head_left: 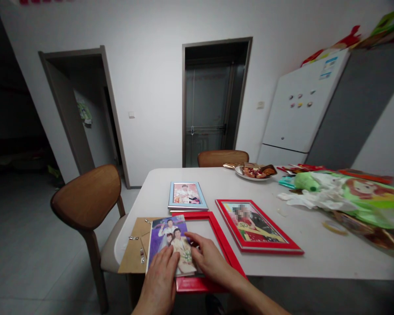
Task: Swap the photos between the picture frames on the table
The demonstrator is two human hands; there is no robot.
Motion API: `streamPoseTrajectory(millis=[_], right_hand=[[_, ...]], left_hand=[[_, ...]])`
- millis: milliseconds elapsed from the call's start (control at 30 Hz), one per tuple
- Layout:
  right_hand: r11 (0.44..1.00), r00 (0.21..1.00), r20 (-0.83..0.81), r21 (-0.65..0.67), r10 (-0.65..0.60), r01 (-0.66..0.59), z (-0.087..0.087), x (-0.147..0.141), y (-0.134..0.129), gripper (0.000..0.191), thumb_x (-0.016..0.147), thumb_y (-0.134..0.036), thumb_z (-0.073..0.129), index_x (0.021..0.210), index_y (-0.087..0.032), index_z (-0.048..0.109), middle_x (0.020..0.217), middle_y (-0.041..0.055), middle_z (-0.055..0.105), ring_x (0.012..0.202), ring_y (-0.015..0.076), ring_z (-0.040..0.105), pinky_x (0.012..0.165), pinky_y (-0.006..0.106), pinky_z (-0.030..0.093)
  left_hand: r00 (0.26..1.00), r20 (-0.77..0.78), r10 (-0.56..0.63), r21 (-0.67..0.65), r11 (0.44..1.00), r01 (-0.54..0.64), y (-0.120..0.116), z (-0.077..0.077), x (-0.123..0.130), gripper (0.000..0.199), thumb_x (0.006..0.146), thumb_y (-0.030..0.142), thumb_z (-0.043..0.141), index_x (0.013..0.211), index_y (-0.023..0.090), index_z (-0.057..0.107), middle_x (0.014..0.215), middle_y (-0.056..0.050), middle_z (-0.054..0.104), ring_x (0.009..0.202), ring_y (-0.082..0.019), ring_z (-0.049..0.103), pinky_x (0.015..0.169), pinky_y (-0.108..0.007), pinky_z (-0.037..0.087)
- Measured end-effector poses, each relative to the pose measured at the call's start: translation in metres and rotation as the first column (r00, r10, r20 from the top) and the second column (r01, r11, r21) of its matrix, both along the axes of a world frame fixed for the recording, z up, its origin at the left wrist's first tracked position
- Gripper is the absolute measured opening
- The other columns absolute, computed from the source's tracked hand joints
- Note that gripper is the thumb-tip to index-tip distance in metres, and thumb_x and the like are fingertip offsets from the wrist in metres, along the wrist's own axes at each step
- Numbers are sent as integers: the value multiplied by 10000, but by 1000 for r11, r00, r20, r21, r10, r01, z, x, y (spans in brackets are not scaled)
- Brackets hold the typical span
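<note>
Both my hands hold a printed photo of people in wedding dress against a purple background; I cannot tell if it is one sheet or more. My left hand lies over its lower left part, fingers close together. At its right edge, my right hand has thumb and fingers bent on the print. The photo partly covers a red picture frame, tilted across its left side. A brown backing board with metal clips lies to the left, partly under the photo.
A second red frame with a photo lies to the right, and a light blue frame farther back. Behind stand a plate of food and, at right, crumpled green packaging beside a tape roll. A wooden chair stands left.
</note>
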State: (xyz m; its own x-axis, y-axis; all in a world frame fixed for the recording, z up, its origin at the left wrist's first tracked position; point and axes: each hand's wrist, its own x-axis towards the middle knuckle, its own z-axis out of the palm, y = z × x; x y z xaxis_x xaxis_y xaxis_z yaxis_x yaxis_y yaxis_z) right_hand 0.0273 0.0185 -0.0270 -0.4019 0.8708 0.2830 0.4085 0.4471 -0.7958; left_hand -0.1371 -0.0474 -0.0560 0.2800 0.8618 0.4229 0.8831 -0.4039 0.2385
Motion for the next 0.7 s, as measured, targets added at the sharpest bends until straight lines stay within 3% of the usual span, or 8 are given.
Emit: streamPoseTrajectory(millis=[133, 267, 367, 433, 500, 567, 633, 700], right_hand=[[994, 956, -291, -93, 24, -53, 15, -15, -4, 457, 664, -81, 385, 1092, -151, 528, 1062, 67, 587, 957, 153, 536, 882, 310, 397], [982, 874, -479, -111, 79, -150, 38, -29, -13, 446, 697, -115, 412, 1129, -198, 484, 1079, 47, 564, 866, 135, 561, 797, 292, 448], [972, 877, -472, -150, 91, -182, 41, -33, -16, 408, 712, -168, 461, 1117, -202, 493, 1063, 49, 566, 840, 133, 562, 768, 281, 445], [943, 890, -454, -273, 49, -191, 34, -34, -15, 393, 707, -223, 503, 1097, -176, 503, 981, 56, 595, 779, 132, 570, 706, 274, 452], [875, 864, -502, -429, -24, -224, 26, -34, -12, 397, 715, -313, 515, 1078, -154, 496, 888, 60, 613, 702, 129, 578, 626, 263, 452], [817, 777, -618, -506, -121, -275, 22, -31, -9, 379, 730, -394, 483, 1018, -148, 505, 849, 69, 621, 683, 137, 586, 602, 265, 452], [826, 671, -712, -494, -206, -271, 22, -23, -4, 347, 730, -413, 460, 962, -160, 514, 860, 76, 629, 723, 159, 596, 624, 283, 462], [872, 639, -723, -461, -262, -164, 27, -9, 4, 334, 725, -380, 449, 982, -176, 509, 865, 70, 638, 757, 178, 599, 638, 297, 471]], left_hand=[[991, 126, 42, 96, 994, -54, 6, 5, 6, 575, 602, 30, 381, 1166, 105, 466, 1222, -155, 477, 1143, -276, 415, 918, -469, 382], [902, 427, 61, 135, 982, -131, 12, 38, -3, 465, 711, 86, 337, 1141, 171, 494, 1152, -82, 554, 1071, -208, 500, 916, -383, 399], [717, 683, 140, 66, 966, -251, 13, 72, -13, 331, 772, 244, 404, 1061, 176, 551, 1047, -69, 619, 986, -231, 558, 879, -369, 422], [512, 849, 133, 10, 964, -266, 11, 87, -11, 327, 768, 325, 458, 1035, 164, 556, 1007, -68, 635, 958, -243, 570, 863, -379, 427], [263, 961, 79, -32, 984, -178, 10, 93, -1, 350, 764, 367, 483, 1033, 153, 546, 959, -66, 650, 925, -237, 586, 838, -377, 442], [69, 996, 52, -50, 998, -33, 10, 89, 16, 372, 757, 382, 497, 1035, 138, 537, 919, -70, 660, 903, -233, 596, 812, -369, 458], [-4, 998, 61, -60, 995, 85, 11, 80, 31, 397, 743, 379, 520, 1045, 122, 526, 939, -87, 653, 923, -234, 586, 812, -360, 458], [-2, 998, 66, -65, 987, 145, 14, 70, 39, 442, 729, 370, 537, 1094, 126, 485, 1018, -103, 622, 971, -227, 562, 830, -347, 447]])
